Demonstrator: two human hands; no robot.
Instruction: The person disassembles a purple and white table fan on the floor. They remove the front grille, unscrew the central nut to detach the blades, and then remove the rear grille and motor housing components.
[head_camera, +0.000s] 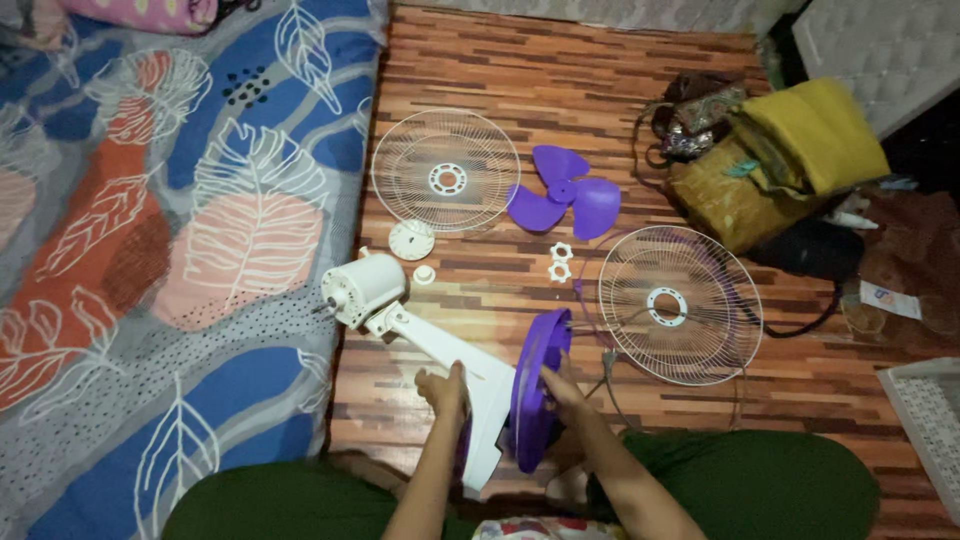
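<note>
A taken-apart desk fan lies on the wood-pattern floor. My left hand (443, 390) grips the white stand neck (440, 350), which leads up to the white motor housing (362, 288). My right hand (562, 388) holds the purple round base (535, 385), tipped on edge against the stand's foot. A purple three-blade propeller (565, 190) lies farther off. One white wire grille (446, 170) rests at the upper left, another white wire grille (680, 303) just right of my right hand. Two small white nuts (560, 260) and a white round cap (411, 240) lie between them.
A mattress with a blue, orange and pink leaf print (170, 250) borders the floor on the left. Yellow cloth and bags (780, 160) are piled at the upper right, with a black cable (810, 320) beside them. My legs in green trousers (760, 480) fill the bottom edge.
</note>
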